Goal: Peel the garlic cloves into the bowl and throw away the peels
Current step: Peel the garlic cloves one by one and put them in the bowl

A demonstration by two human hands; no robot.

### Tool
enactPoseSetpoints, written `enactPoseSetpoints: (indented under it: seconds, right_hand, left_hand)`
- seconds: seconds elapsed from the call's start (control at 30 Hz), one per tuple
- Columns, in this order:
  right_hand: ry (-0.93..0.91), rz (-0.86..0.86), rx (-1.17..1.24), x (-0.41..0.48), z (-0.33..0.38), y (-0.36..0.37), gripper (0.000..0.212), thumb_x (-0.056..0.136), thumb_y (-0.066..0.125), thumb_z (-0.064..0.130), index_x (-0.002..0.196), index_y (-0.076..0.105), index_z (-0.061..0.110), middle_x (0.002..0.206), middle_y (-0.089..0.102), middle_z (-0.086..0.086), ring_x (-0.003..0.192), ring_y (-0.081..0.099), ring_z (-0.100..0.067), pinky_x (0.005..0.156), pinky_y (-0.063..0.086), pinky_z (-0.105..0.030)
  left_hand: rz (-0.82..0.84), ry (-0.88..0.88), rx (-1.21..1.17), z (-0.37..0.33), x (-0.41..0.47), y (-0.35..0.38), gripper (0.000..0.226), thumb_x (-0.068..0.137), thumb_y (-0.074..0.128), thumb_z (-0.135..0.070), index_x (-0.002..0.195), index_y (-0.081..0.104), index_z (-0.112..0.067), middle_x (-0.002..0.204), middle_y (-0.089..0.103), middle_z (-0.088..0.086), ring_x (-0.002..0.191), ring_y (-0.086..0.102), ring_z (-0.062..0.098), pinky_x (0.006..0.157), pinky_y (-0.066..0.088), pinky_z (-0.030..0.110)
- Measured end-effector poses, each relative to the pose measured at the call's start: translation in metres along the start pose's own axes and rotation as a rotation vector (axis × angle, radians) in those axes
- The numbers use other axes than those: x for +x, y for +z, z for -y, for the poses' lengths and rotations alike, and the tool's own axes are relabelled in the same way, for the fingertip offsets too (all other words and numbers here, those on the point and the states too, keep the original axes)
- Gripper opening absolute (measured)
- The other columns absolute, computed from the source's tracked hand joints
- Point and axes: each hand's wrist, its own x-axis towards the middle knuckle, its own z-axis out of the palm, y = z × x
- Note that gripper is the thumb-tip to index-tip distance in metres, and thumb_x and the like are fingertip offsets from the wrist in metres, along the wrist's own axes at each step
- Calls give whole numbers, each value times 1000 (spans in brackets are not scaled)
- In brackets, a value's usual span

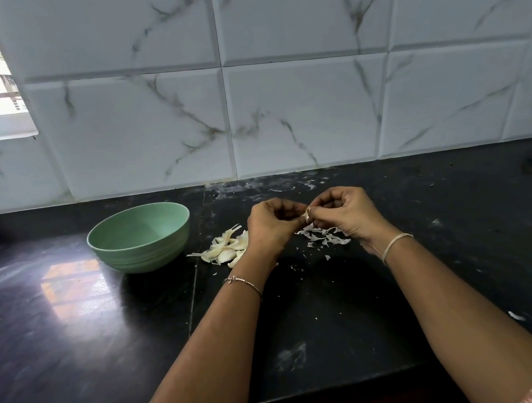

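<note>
Peeling a garlic clove [307, 218]: the clove is held above the counter between both hands, the left hand [270, 229] and the right hand [349, 214] each closed on it with curled fingers meeting at the tips, so that only a small pale part with a curl of skin shows between them. The clove is judged light and firm but small and smooth, likely to slip once bare; the skin is thin, dry and brittle and tears into flakes. The best hold is probably a pinch on the clove's body with one hand while the other nips the loose skin at an end and pulls along its length. Just below the right hand lies a scatter of white peels [325, 239]; beside the left hand lies a pile of cloves [227, 252], apparently unpeeled. The green bowl [143, 254] stands upright just left of that pile, no cloves visible in the part of its interior that shows. All rest on a black stone countertop [306, 314].
</note>
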Motion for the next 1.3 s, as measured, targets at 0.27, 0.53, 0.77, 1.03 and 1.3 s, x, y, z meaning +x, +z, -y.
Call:
enactPoseSetpoints:
  seconds: [0.27,0.53,0.77,1.03,1.3]
  right_hand:
    - [38,0,88,1,0,-2,9,79,71,-6,79,68,3,68,69,-10,54,62,-12,57,53,-19]
    - [50,19,100,2,-2,0,15,76,80,7,81,67,3,70,68,-9,60,63,-13,59,53,-19]
    - [58,-6,122,5,-3,-1,8,77,79,5,78,71,6,70,71,-9,62,63,-15,63,53,-23]
    - [94,20,266,4,-1,-2,7,80,72,-3,78,70,4,72,70,-11,65,63,-18,67,54,-23]
    - [114,-7,286,3,1,0,10,82,69,-6,77,69,3,70,67,-12,62,62,-17,63,53,-21]
  left_hand:
    - [45,8,-44,-4,-2,0,20,71,82,0,84,73,-11,88,75,9,86,72,20,88,57,34]
    - [40,32,-11,-3,-2,2,16,75,80,-3,84,73,-14,85,74,6,81,70,15,85,57,31]
    - [20,49,-7,-2,-1,3,15,74,83,-10,84,74,-17,86,75,7,83,71,21,85,58,35]
    - [28,38,-60,-2,1,1,18,76,80,-4,81,73,-20,82,75,5,80,72,18,86,57,35]
    - [53,38,-64,-5,-1,1,17,80,76,-3,90,74,-17,89,75,8,86,71,16,92,55,37]
